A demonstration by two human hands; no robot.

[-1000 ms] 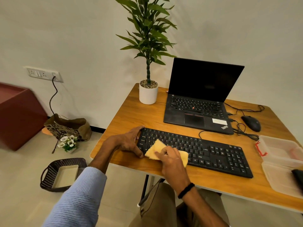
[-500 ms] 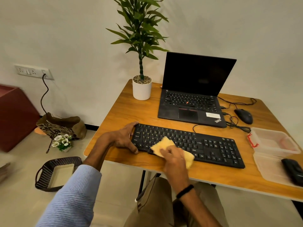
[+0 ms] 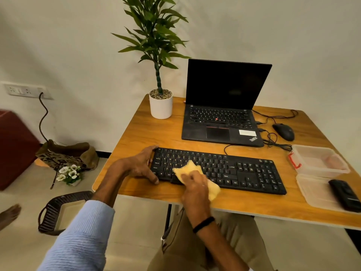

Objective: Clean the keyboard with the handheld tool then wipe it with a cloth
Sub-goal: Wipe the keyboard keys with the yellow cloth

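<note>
From my seat far away I see the flat black plastic keyboard [image 3: 224, 171] lying along the near edge of the brown wooden table [image 3: 152, 133]. The left hand [image 3: 140, 165] holds the keyboard's left end, thumb on the near corner and fingers curled over the far corner. The right hand [image 3: 193, 182] is clenched around a soft yellow cloth [image 3: 188, 168] and presses it on the keys low down on the left side. The hand hides most of the cloth and the keys under it, so only a top corner and a bit by the wrist poke out. Behind the keyboard stands an open black laptop [image 3: 220, 106] with a dark screen. A white round pot with a green plant [image 3: 161, 106] stands to its left and a black mouse [image 3: 283, 132] lies to its right. At the right edge are a clear plastic box [image 3: 320, 161] and a clear flat tray [image 3: 316, 192]. In the tray lies a black boxy thing [image 3: 344, 194], cut off by the frame. It may be the handheld tool, but I cannot tell for sure. A dark woven basket [image 3: 52, 212] sits on the floor, partly behind the blue sleeve [image 3: 78, 241].
</note>
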